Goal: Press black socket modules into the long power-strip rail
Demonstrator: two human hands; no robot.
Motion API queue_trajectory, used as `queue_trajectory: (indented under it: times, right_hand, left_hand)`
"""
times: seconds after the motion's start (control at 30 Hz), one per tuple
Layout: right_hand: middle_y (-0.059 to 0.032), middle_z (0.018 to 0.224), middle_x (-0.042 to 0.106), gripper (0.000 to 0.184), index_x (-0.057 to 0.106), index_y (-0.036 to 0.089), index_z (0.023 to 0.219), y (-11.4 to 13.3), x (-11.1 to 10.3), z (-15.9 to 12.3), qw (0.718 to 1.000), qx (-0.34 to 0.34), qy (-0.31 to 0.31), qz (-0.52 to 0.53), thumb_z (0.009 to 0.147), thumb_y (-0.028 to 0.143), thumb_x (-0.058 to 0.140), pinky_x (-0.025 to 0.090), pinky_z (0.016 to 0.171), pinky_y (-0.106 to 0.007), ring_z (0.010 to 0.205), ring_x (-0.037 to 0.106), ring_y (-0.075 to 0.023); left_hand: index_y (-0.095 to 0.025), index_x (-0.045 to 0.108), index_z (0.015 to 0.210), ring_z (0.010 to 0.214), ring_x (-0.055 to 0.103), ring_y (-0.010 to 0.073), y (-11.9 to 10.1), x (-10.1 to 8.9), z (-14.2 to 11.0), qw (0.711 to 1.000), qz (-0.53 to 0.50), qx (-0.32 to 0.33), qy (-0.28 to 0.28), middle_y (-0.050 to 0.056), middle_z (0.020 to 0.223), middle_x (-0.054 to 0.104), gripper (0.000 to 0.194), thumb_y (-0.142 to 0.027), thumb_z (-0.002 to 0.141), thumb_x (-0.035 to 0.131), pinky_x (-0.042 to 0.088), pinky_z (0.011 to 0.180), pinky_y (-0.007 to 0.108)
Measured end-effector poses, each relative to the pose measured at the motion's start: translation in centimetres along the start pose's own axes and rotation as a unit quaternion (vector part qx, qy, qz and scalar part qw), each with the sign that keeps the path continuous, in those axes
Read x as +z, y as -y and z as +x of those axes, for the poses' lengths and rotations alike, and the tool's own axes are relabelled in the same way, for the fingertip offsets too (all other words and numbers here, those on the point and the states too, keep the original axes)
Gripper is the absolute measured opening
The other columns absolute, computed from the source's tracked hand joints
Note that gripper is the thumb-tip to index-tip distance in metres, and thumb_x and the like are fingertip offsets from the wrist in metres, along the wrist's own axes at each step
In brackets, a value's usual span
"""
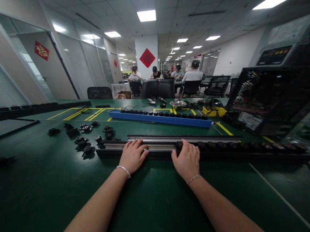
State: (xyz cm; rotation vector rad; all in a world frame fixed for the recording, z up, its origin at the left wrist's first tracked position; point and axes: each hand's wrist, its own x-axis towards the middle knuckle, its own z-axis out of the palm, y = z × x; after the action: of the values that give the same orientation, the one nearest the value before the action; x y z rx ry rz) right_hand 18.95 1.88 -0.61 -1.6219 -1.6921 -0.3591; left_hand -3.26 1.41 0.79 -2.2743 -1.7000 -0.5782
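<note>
A long black rail (158, 154) with a silvery channel lies across the green table in front of me. My left hand (131, 156) rests on its left part, fingers stretched over the channel and thumb apart. My right hand (187, 158) is closed around a small black module (178, 146) seated in the rail, its thumb at the front edge. To the right of that hand, a row of similar black modules (235, 146) fills the rail. Loose black modules (88, 151) lie on the table beyond the rail's left end.
Behind the rail lie another dark rail piece (199, 138) and a blue tray (157, 119) holding a row of modules. Further off are a metal bowl (178, 103) and a yellow container (213, 111). An open computer case (263, 100) stands at right. Several people sit at distant tables.
</note>
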Motion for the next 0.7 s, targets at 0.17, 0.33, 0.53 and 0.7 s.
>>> queue_trajectory:
  times: [0.17,0.33,0.53,0.7]
  right_hand:
    - [-0.0172,0.111,0.059,0.048,0.045,0.008,0.120,0.11,-0.11,-0.06,1.000,-0.009,0.021,0.005,0.079,0.032,0.045,0.023,0.103,-0.050,0.110,0.047,-0.0283]
    - [-0.0160,0.113,0.059,0.044,0.046,0.010,0.118,0.28,-0.38,-0.04,0.999,-0.015,0.034,0.020,0.079,0.031,0.045,0.021,0.104,-0.050,0.112,0.047,-0.0278]
    - [-0.0140,0.110,0.062,0.039,0.050,0.012,0.114,0.33,-0.34,-0.09,0.997,-0.035,0.035,0.052,0.079,0.028,0.045,0.022,0.104,-0.049,0.111,0.048,-0.0262]
    - [-0.0113,0.106,0.063,0.034,0.052,0.014,0.110,0.47,-0.36,-0.11,0.994,-0.056,0.048,0.083,0.079,0.026,0.046,0.022,0.106,-0.047,0.111,0.048,-0.0239]
  left_hand:
    - [-0.031,0.061,0.111,0.126,0.042,0.0231,0.03,0.06,0.02,1.000,0.001,-0.001,0.001,0.002,0.133,0.051,0.038,-0.047,0.089,0.034,0.030,0.104,0.046]
    - [-0.031,0.061,0.111,0.126,0.042,0.0233,-0.03,-0.01,-0.01,1.000,0.006,0.000,0.002,0.003,0.133,0.051,0.039,-0.046,0.089,0.033,0.030,0.104,0.046]
    - [-0.026,0.055,0.115,0.125,0.042,0.0226,0.01,0.10,0.01,1.000,-0.008,-0.011,-0.003,0.004,0.133,0.052,0.039,-0.046,0.089,0.035,0.029,0.104,0.045]
    - [-0.022,0.053,0.113,0.124,0.043,0.0235,-0.01,-0.04,0.04,1.000,-0.021,-0.021,-0.009,0.007,0.130,0.054,0.038,-0.045,0.088,0.037,0.029,0.105,0.045]
